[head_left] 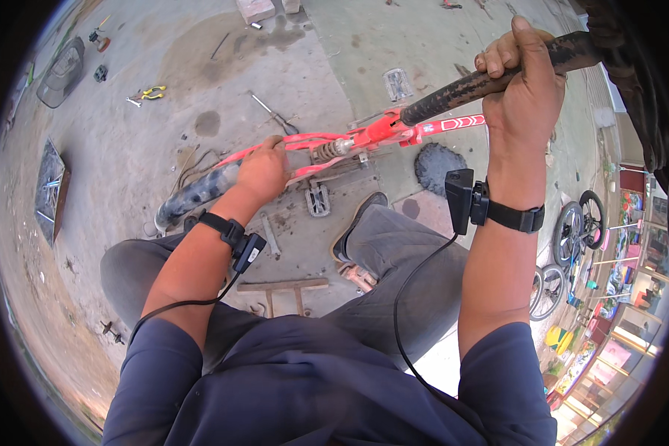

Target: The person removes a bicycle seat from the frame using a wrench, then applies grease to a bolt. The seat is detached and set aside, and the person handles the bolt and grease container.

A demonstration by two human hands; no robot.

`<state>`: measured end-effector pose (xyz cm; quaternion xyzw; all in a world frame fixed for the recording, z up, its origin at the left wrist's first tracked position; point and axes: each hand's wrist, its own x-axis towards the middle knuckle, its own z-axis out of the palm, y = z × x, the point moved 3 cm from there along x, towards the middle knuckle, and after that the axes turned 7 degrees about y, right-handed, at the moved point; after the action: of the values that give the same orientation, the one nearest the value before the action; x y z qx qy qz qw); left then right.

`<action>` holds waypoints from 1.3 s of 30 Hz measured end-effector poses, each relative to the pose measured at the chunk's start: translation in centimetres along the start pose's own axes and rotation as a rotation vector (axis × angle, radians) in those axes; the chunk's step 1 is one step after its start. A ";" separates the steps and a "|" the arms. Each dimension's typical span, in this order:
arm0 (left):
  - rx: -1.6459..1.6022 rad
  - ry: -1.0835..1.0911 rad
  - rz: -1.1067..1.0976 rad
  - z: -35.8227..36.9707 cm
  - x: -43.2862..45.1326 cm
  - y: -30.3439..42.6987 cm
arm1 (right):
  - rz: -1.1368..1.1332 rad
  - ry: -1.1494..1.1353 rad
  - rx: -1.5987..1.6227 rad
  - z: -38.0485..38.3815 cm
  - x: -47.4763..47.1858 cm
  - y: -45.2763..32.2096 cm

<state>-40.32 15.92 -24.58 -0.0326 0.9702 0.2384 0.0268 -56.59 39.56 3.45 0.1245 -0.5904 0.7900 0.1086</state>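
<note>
A red bicycle frame (382, 131) lies across the view before me, with a coil-spring shock absorber (333, 149) and a worn wheel (200, 192) at its left end. My left hand (265, 170) grips the red frame tube beside the shock, above the tyre. At the upper right, my right hand (527, 83) is closed around a long black tube with worn paint (451, 97), whose lower end meets the frame. A bicycle pedal (318, 200) shows just below the frame, and another pedal (397, 83) above it.
A screwdriver (273, 113), yellow-handled pliers (153, 93) and a small wrench (134, 102) lie on the concrete. At the far left are a tray with tools (62, 192) and a dark basket (64, 72). Bicycles (568, 234) stand at the right. A T-shaped bar (281, 285) lies between my legs.
</note>
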 end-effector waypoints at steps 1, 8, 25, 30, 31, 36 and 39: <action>0.001 0.015 0.012 0.0 0.0 0.0 | 0.013 0.006 0.007 0.0 0.1 0.0; -0.054 -0.073 -0.023 -0.8 0.6 -0.1 | -0.010 -0.010 0.018 0.2 0.0 0.0; -0.828 0.757 1.074 -36.6 4.9 28.3 | -0.022 0.062 -0.009 0.4 0.1 0.2; -0.275 0.946 1.165 -36.8 3.0 34.0 | -0.039 0.043 -0.059 0.1 -0.2 0.3; -0.267 0.853 1.142 -36.9 3.0 34.4 | -0.032 0.058 -0.073 -0.2 -0.2 0.4; -0.405 0.527 1.055 -37.6 4.7 35.7 | -0.020 0.083 -0.067 -0.9 0.0 0.6; -0.462 0.553 1.041 -37.0 5.2 35.6 | 0.001 0.158 -0.097 -0.8 0.1 0.7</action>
<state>-49.56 29.94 24.17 0.3781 0.7537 0.4062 -0.3520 -56.95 40.17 2.64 0.0563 -0.6174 0.7680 0.1603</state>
